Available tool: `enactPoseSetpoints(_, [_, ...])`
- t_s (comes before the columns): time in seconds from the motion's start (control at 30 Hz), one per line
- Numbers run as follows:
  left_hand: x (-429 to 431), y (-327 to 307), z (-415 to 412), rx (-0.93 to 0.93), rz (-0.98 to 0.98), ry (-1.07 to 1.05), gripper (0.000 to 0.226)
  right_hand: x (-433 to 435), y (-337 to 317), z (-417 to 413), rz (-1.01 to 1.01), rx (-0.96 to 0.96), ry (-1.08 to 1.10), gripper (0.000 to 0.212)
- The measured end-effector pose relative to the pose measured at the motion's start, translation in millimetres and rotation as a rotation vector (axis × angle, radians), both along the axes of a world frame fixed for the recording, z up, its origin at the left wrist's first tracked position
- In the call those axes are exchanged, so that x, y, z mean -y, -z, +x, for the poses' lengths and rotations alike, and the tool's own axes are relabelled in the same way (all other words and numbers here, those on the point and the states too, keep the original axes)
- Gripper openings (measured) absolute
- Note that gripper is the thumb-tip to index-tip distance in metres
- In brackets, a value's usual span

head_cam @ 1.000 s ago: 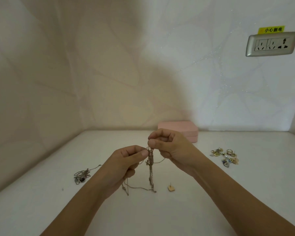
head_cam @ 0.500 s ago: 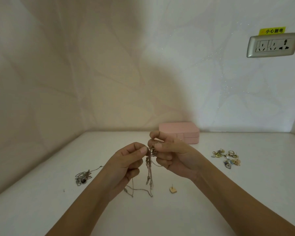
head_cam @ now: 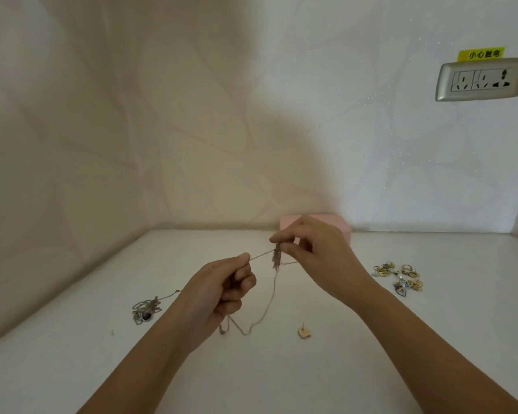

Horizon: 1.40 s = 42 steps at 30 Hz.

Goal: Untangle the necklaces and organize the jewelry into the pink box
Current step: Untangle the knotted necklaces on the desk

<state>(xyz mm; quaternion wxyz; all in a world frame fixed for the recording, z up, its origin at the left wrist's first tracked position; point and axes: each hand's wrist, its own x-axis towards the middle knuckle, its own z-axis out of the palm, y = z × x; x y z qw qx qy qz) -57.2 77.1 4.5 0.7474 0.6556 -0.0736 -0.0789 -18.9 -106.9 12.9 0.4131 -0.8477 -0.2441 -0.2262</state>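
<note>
Dim, soft light from right; shadowed left wall (head_cam: 57,144).

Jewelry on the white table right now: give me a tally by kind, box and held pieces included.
Pink jewelry box, closed, at the back wall: 1
Tangled thin chain necklaces held by both hands: 1 bundle
Heap of silver chain with a dark pendant: 1
Cluster of small gold and blue earrings: 1, pieces uncountable
Lone pale stud earring: 1
Total: 5

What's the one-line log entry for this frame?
phase: untangling | left hand: pinching chain | right hand: pinching knot of necklace | pink box: closed, behind hands | earrings: loose on table
</note>
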Motion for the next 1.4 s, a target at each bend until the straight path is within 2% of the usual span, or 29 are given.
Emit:
enactPoseSetpoints(0.13, [-1.1,3.9,4.6,0.007,-0.018,-0.101,0.043,0.3,1.3,-1.0,-0.031,0.033,-0.006,0.016])
enactPoseSetpoints(0.3, [1.6,10.8,9.0,0.053,0.048,-0.168,0.015,-3.3,2.5,-4.8,0.004,-0.052,-0.081,0.024])
enactPoseSetpoints(0.43, [1.1,10.6,8.6,0.094,0.118,-0.084,0.039,-6.4,-0.1,-7.4,0.094,-0.189,-0.201,0.028])
enactPoseSetpoints(0.53, [3.2,10.0,5.4,0.103,0.125,-0.053,0.04,-8.8,-0.7,-10.4,0.153,-0.242,-0.269,0.023])
enactPoseSetpoints(0.63, [1.9,8.5,5.8,0.125,0.102,-0.032,0.048,-8.5,-1.0,-11.1,0.172,-0.225,-0.29,0.015])
enactPoseSetpoints(0.73, [-0.1,5.4,5.2,0.132,0.067,-0.026,0.053,-7.4,1.1,-8.3,0.078,-0.107,-0.19,0.008])
enactPoseSetpoints(0.93, [-2.6,6.9,8.2,0.098,-0.029,0.016,0.054,-1.5,-1.4,-10.1,-0.011,-0.043,-0.161,0.048])
enactPoseSetpoints(1.03, [-4.9,5.2,6.7,0.101,-0.066,0.018,0.053,2.0,-1.7,-11.7,-0.089,-0.074,-0.198,0.053])
enactPoseSetpoints(1.13, [-8.0,2.0,6.3,0.109,-0.102,0.034,0.048,4.1,-1.3,-12.7,-0.194,-0.14,-0.212,0.044])
enactPoseSetpoints(1.27, [-11.8,-0.4,6.5,0.109,-0.131,0.046,0.036,-1.0,0.7,-9.8,-0.284,-0.041,-0.168,0.02])
enactPoseSetpoints(1.4, [-15.5,-0.5,6.5,0.136,-0.061,0.061,0.04,-0.1,-1.0,-8.0,-0.417,-0.014,-0.122,0.015])
